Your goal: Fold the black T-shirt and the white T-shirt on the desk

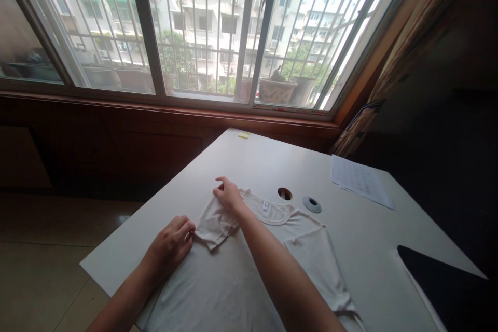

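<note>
A white T-shirt (218, 280) lies spread on the white table, its neckline with a small label pointing away from me. One short sleeve is folded inward over the body on the left. My left hand (171, 241) is closed, thumb and fingers pinching the outer corner of that sleeve. Farther up, my right hand (229, 196) reaches across the shirt and grips the sleeve's upper edge near the shoulder, with one finger raised. My right forearm hides part of the shirt's chest. On the right, the other sleeve lies wrinkled.
The white table (264, 155) has a round cable hole (285, 194) with a grey grommet cover (312, 204) beside it. Printed paper sheets (361, 181) lie at the right. A dark, pale-edged object (439, 285) is at lower right. Behind stands a barred window (202, 36).
</note>
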Demonstrator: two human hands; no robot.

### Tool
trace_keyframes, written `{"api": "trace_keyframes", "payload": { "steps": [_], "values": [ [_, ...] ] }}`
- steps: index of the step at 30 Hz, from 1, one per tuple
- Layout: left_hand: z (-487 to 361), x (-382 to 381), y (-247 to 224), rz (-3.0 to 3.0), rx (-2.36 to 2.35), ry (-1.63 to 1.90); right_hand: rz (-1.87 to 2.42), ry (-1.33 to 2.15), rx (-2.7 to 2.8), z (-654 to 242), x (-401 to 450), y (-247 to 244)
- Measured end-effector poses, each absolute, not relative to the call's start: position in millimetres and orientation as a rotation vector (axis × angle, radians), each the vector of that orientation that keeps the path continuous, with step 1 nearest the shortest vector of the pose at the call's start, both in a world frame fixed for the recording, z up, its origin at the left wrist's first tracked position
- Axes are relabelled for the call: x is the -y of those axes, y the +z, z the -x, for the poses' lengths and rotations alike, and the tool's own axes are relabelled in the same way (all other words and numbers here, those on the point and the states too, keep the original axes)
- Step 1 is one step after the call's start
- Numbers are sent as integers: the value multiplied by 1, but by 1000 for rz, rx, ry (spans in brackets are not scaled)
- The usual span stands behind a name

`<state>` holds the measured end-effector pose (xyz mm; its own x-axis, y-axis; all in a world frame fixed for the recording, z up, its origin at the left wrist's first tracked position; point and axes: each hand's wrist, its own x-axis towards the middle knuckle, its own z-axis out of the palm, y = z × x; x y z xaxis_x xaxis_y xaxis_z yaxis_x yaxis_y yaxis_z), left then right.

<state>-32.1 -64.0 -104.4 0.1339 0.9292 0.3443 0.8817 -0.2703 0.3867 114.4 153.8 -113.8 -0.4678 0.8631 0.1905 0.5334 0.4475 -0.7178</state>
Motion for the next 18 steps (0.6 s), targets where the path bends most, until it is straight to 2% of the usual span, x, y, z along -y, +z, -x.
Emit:
{"api": "trace_keyframes", "payload": {
  "steps": [11, 18],
  "values": [
    [28, 65, -100, -2363, -1921, 725, 1118, 586, 2205, -113, -148, -122],
    [30, 68, -103, -2470, -1775, 848, 923, 500, 2363, -132, -140, -113]
  ]
}}
